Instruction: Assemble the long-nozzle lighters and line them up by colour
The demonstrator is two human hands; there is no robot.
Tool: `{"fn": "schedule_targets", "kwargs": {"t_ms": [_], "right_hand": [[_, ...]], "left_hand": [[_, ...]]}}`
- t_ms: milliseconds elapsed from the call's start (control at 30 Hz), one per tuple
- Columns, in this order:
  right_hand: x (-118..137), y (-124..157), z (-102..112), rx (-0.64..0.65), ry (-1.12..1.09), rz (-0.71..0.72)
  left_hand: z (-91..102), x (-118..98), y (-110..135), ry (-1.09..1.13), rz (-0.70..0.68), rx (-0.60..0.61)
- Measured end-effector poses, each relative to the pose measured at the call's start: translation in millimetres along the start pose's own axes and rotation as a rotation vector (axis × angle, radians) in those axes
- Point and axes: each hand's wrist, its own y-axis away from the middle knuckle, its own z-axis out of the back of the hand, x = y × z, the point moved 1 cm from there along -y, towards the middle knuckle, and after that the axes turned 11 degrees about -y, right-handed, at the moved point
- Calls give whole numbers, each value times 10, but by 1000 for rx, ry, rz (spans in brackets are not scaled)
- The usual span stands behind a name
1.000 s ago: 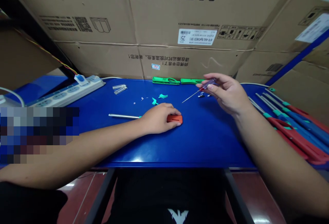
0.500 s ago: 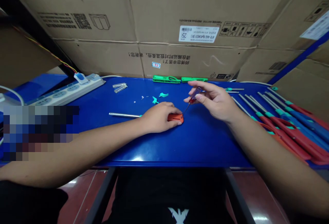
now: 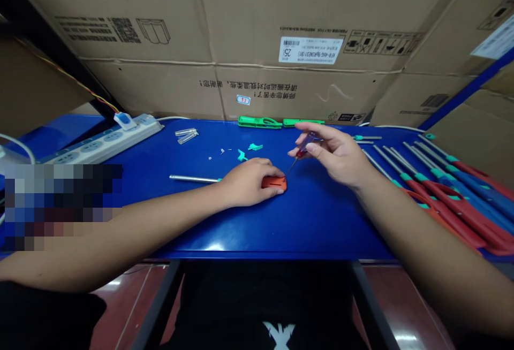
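Note:
My left hand (image 3: 251, 183) is closed over an orange long-nosed lighter (image 3: 274, 183) lying on the blue table, pressing it down. The lighter's metal tube points left from under the hand; most of its handle is hidden by my fingers. In my right hand (image 3: 335, 154) I grip a screwdriver (image 3: 308, 143) with a clear and red handle, held at a slant. Its tip meets the right end of the orange handle. Beyond my left hand lie turquoise plastic pieces (image 3: 242, 155) and several tiny parts.
Red, blue and orange lighters (image 3: 453, 200) lie in a row at the right. Green lighter casings (image 3: 260, 122) rest against the cardboard box (image 3: 249, 29) at the back. Clear fuel tanks (image 3: 187, 136) and a white power strip (image 3: 108, 138) are at the left.
Both hands keep their hold on the lighter and screwdriver, with almost no movement. The view has shifted very slightly.

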Motion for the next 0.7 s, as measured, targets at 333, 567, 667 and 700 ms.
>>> {"fn": "schedule_targets", "kwargs": {"t_ms": [333, 567, 667, 700], "right_hand": [[-11, -21, -12, -4, 30, 17], [-6, -31, -1, -15, 21, 46], [4, -31, 2, -28, 12, 44], [2, -32, 1, -31, 11, 36]], "left_hand": [[12, -13, 0, 6, 9, 2], [8, -9, 5, 0, 3, -8], [2, -3, 9, 1, 8, -7], [-1, -2, 9, -1, 8, -5]]}}
